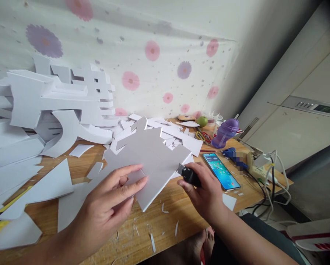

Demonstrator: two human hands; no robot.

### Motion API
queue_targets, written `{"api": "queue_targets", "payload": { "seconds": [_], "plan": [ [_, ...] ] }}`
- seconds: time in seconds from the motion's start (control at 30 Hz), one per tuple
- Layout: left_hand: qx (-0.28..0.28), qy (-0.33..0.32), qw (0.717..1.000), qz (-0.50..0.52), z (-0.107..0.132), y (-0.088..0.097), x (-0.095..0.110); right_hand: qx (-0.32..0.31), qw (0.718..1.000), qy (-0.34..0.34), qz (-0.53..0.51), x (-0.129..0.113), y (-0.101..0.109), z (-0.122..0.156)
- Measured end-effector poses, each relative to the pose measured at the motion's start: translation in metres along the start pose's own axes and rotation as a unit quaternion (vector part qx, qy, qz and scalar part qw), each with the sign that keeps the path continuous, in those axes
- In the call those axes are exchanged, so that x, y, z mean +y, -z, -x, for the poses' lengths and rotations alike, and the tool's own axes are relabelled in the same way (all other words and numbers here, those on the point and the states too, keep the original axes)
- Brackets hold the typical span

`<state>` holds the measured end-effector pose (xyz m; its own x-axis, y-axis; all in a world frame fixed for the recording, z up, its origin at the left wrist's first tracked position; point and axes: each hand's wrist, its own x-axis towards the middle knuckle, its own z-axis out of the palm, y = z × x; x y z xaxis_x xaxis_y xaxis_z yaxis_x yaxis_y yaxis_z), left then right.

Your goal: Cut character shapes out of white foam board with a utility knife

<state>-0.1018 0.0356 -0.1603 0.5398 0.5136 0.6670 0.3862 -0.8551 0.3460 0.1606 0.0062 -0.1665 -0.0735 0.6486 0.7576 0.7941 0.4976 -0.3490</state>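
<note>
My left hand (109, 200) lies with fingers stretched flat on a white foam-board cutout (151, 154) that rests tilted on the wooden table (165, 221). My right hand (205, 191) is closed round a black utility knife (189, 174), whose blade end meets the cutout's right edge. The lower corner of the board juts out under my left fingertips.
Piles of white foam-board shapes (43, 106) fill the table's left and back. A phone (220, 171) with a lit screen, a blue glue gun (232, 154), a purple bottle (225, 133), a green fruit (202, 121) and a power strip with cables (264, 171) lie to the right. Scraps litter the front edge.
</note>
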Motion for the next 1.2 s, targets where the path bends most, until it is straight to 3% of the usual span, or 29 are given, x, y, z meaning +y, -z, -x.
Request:
{"api": "queue_targets", "payload": {
  "seconds": [0.1, 0.23, 0.33, 0.43, 0.6, 0.7, 0.77, 0.83, 0.97, 1.07, 1.2],
  "plan": [
    [0.001, 0.001, 1.000, -0.001, 0.000, 0.001, 0.000, 0.033, 0.999, -0.005, 0.014, 0.000, 0.000, 0.000],
    [-0.001, 0.000, 1.000, -0.003, 0.000, 0.001, 0.001, 0.013, 1.000, -0.019, -0.001, 0.006, 0.002, 0.000],
    [-0.003, 0.004, 1.000, -0.013, 0.001, 0.000, 0.000, 0.065, 0.990, -0.124, -0.016, 0.018, 0.004, -0.002],
    [-0.006, 0.009, 1.000, -0.025, 0.003, -0.003, -0.004, 0.092, 0.963, -0.243, -0.070, 0.028, 0.004, -0.003],
    [0.000, -0.024, 0.997, -0.080, 0.007, -0.006, -0.012, 0.047, 0.921, -0.298, -0.246, 0.023, -0.001, -0.001],
    [-0.002, -0.052, 0.991, -0.126, 0.007, -0.005, -0.016, 0.031, 0.905, -0.292, -0.308, 0.017, -0.004, 0.004],
    [-0.001, -0.059, 0.989, -0.138, 0.006, -0.005, -0.017, 0.011, 0.910, -0.277, -0.307, 0.014, -0.005, 0.008],
    [0.001, -0.062, 0.988, -0.143, 0.005, -0.004, -0.017, -0.020, 0.933, -0.242, -0.266, 0.010, -0.004, 0.013],
    [-0.009, -0.054, 0.988, -0.144, 0.004, -0.004, -0.014, -0.120, 0.976, -0.108, -0.149, -0.002, -0.003, 0.019],
    [-0.006, -0.044, 0.990, -0.137, 0.004, -0.003, -0.012, -0.186, 0.975, -0.052, -0.113, -0.009, -0.004, 0.020],
    [-0.002, -0.034, 0.991, -0.127, 0.005, -0.004, -0.012, -0.197, 0.974, -0.044, -0.099, -0.012, -0.008, 0.020]
  ]
}}
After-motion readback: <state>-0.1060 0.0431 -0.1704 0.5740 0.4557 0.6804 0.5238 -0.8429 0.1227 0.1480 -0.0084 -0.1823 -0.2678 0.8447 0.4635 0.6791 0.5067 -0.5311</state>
